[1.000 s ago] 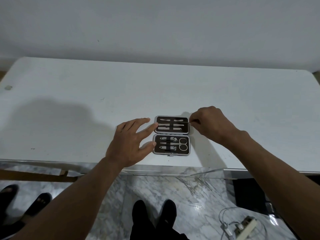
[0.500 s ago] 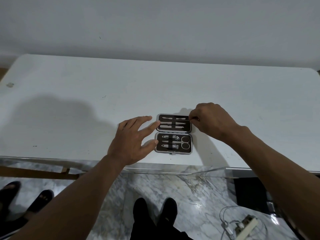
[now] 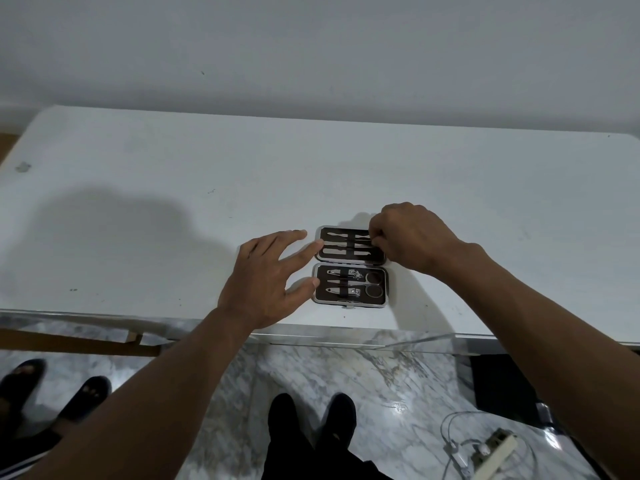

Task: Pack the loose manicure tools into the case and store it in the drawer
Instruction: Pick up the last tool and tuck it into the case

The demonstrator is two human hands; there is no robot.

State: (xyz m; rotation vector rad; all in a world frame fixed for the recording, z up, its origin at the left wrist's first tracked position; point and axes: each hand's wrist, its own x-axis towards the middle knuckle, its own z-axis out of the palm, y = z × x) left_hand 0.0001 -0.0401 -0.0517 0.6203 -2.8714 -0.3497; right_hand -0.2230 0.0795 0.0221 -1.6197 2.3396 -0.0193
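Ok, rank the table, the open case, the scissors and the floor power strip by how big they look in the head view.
1. table
2. open case
3. power strip and scissors: left unranked, since the strip lies farther off on the floor and is cut by the frame edge.

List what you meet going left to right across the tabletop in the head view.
Grey mark → left hand, fingertips at the case's left edge → case, lying open → right hand, pinching a tool in the case's far half.
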